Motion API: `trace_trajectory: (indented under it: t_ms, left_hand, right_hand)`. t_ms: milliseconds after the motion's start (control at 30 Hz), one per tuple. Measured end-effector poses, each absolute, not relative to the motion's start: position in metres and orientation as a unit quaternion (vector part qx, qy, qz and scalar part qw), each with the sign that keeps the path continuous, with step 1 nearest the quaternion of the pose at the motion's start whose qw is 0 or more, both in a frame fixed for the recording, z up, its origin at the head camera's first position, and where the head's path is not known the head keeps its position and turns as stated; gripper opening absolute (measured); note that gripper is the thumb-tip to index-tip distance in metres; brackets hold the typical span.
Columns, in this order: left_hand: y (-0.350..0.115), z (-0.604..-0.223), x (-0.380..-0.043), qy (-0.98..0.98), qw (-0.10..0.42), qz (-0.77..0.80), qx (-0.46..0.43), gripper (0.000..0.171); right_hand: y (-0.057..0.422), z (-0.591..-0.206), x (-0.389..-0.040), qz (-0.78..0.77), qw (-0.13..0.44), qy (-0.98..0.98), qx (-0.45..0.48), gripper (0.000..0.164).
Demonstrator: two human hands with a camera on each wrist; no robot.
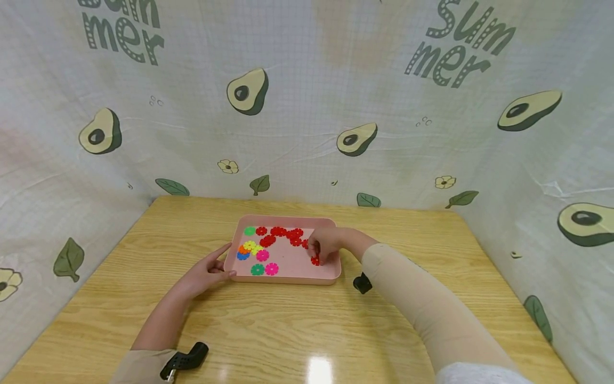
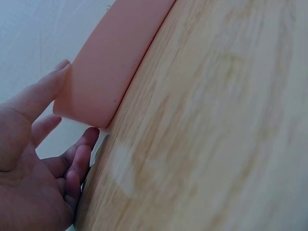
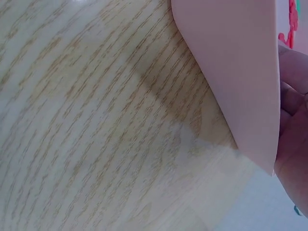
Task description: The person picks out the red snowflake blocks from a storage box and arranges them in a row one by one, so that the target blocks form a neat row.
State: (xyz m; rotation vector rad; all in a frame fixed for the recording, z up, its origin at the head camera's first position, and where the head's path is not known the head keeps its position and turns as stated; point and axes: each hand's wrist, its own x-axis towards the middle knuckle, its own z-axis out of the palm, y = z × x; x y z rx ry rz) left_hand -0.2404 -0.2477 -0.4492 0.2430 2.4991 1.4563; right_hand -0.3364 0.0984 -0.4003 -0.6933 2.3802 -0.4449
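Note:
A pink tray [image 1: 288,280] holds notched, flower-shaped plastic discs. My left hand [image 1: 207,273] holds the tray's near left corner, thumb on the front wall and a finger along the left side. In the left wrist view the thumb meets the pink wall [image 2: 106,62], while other fingers curl loosely below it. Inside the tray's right end, my right hand [image 1: 328,242] pinches a red disc [image 1: 315,261] with its fingertips pointing down. Several red discs [image 1: 279,231] cluster to the left of that hand. In the right wrist view the tray wall hides most of its fingers.
Toward the tray's left lie a light green disc [image 1: 250,231], yellow discs [image 1: 249,245], an orange one [image 1: 243,249], a blue one [image 1: 243,256], pink ones [image 1: 272,269] and a dark green one [image 1: 257,269]. The wooden table [image 1: 288,325] meets a printed cloth backdrop [image 1: 297,165].

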Motion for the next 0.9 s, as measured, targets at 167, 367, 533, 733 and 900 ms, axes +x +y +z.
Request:
trace_trajectory:
  t_ms: [167, 367, 533, 733, 900]
  left_hand:
    - [-0.2485, -0.4492, -0.2400, 0.854, 0.120, 0.500, 0.083, 0.084]
    - [-0.2474, -0.4481, -0.2386, 0.850, 0.123, 0.504, 0.089, 0.083]
    - [-0.2466, -0.4473, -0.2375, 0.850, 0.122, 0.504, 0.095, 0.083]
    - [-0.2471, -0.4489, -0.2395, 0.852, 0.121, 0.502, 0.090, 0.083]
    - [-0.2472, -0.4488, -0.2398, 0.851, 0.119, 0.504, 0.090, 0.083]
  right_hand:
    - [0.0985, -0.4024, -0.3366, -0.183, 0.306, 0.895, -0.269, 0.020]
    - [0.0980, -0.4018, -0.3364, -0.177, 0.305, 0.894, -0.276, 0.021]
    - [0.0981, -0.4004, -0.3357, -0.176, 0.305, 0.895, -0.274, 0.021]
    - [0.0988, -0.4010, -0.3358, -0.177, 0.308, 0.893, -0.277, 0.021]
    - [0.0990, -0.4020, -0.3359, -0.183, 0.312, 0.889, -0.280, 0.022]
